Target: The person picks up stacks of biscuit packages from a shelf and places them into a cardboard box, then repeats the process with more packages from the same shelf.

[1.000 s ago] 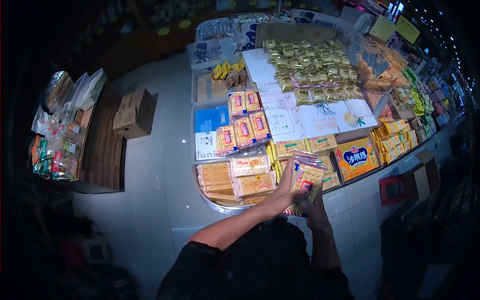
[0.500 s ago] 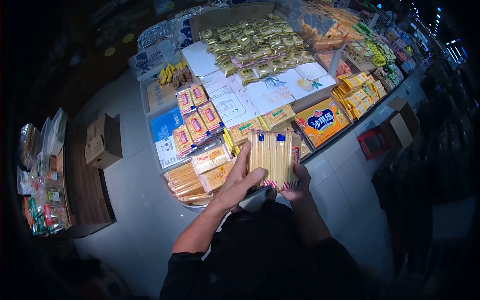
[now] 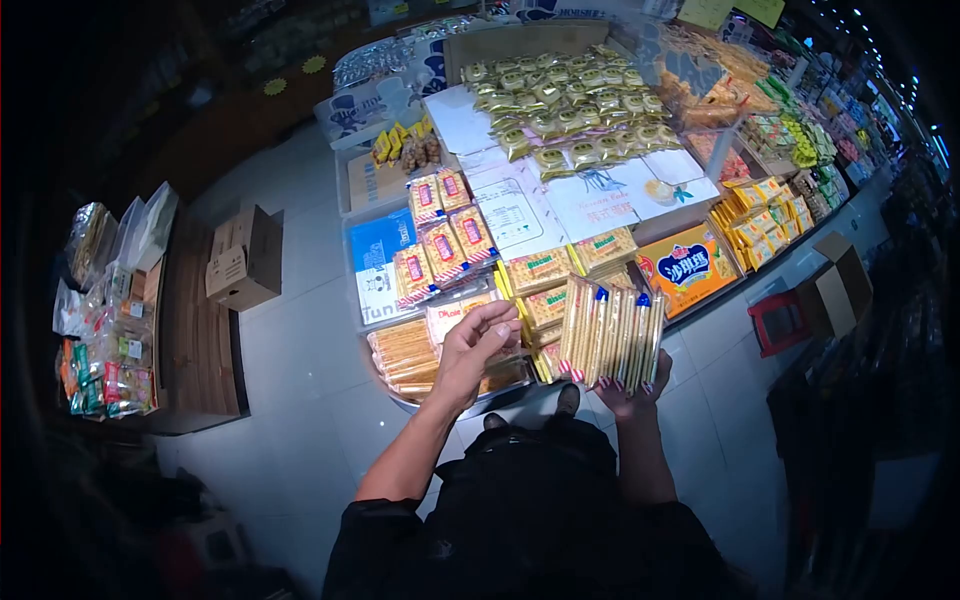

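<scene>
My right hand (image 3: 635, 385) holds a bundle of wrapped biscuit packs (image 3: 610, 338) from below, seen edge-on, at the front of the display. My left hand (image 3: 478, 350) is off the bundle, to its left, with curled fingers above the white and red packs (image 3: 455, 315); whether anything small is between its fingertips is unclear. Biscuit packs with green lettering (image 3: 540, 272) lie behind the two hands. Red-labelled packs (image 3: 440, 243) are stacked in rows to the left, and long stick biscuits (image 3: 402, 350) lie in the front left corner.
Green-gold packets (image 3: 570, 100) fill a box (image 3: 462, 45) at the back. An orange box (image 3: 685, 265) and yellow packs (image 3: 760, 220) are on the right. A red stool (image 3: 778, 322) and open carton (image 3: 842, 290) stand on the floor. Another carton (image 3: 243, 258) is at left.
My left hand has let go of the bundle and moved left. The bundle has shifted right in my right hand and is fanned out. The whole view has moved.
</scene>
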Tool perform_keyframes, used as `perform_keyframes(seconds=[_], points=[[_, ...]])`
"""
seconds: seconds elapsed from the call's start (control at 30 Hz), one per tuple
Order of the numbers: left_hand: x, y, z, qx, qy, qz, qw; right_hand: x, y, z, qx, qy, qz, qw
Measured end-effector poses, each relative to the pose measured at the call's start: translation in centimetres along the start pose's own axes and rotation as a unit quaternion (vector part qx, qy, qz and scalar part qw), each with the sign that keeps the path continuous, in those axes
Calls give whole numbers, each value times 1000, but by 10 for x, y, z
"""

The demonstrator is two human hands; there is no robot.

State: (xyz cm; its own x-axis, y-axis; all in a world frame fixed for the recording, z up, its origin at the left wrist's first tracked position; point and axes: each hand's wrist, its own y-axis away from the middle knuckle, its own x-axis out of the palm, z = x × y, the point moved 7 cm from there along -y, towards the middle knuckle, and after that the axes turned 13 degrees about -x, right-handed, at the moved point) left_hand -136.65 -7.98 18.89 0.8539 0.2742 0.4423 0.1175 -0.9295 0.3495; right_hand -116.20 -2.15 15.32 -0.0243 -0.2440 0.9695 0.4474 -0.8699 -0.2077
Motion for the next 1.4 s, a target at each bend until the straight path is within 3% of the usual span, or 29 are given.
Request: perform_keyframes(seconds=[0.03, 0.1, 0.17, 0.23, 0.27, 0.3, 0.37, 0.43, 0.5, 0.6, 0.73, 0.8, 0.93, 1.0, 1.13, 1.23, 1.3, 1.4], points=[[-15, -7, 1, 5, 0, -10, 1000, 10, 0, 1, -10, 19, 6, 1000], [-69, -21, -10, 105, -111, -179, 972, 7, 2, 3, -15, 34, 11, 999], [-115, -39, -16, 93, -102, -281, 950, -2, 4, 6, -17, -3, 44, 999], [-174, -70, -13, 135, -147, -344, 918, -4, 5, 4, -27, 28, -7, 999], [-190, -75, -18, 126, -237, -397, 878, -8, 6, 5, -33, 34, -15, 999], [-193, -77, -22, 126, -236, -399, 877, -10, 6, 6, -40, 41, -23, 998], [-199, -85, -24, 26, -366, -429, 825, -11, 6, 6, -45, 56, -21, 997], [-194, -85, -31, 6, -362, -420, 832, -4, 6, 7, -47, 51, -7, 998], [-185, -83, -40, -29, -438, -429, 789, -3, 5, 8, -64, 69, -26, 995], [-187, -87, -41, -31, -460, -446, 768, -3, 5, 11, -72, 74, -48, 994], [-204, -99, -35, -52, -417, -441, 793, -7, 4, 12, -78, 78, -70, 991], [-217, -104, -27, -82, -320, -436, 837, -13, 3, 12, -78, 86, -86, 989], [-229, -110, -25, -66, -288, -450, 843, -17, -1, 7, -43, 42, -63, 996], [-227, -111, -21, -62, -160, -424, 889, -11, -3, 2, -25, 33, -40, 998], [-231, -112, -24, -86, -83, -393, 912, -11, -4, -1, -8, -4, -18, 1000], [-233, -114, -25, -88, -41, -353, 931, -10, -5, -2, -8, -3, -24, 1000], [-232, -114, -21, -82, 94, -309, 943, -18, -4, 2, -28, 24, -51, 998], [-301, -140, 5, -72, 183, -223, 955, -8, -6, 3, -26, 42, -38, 998]])
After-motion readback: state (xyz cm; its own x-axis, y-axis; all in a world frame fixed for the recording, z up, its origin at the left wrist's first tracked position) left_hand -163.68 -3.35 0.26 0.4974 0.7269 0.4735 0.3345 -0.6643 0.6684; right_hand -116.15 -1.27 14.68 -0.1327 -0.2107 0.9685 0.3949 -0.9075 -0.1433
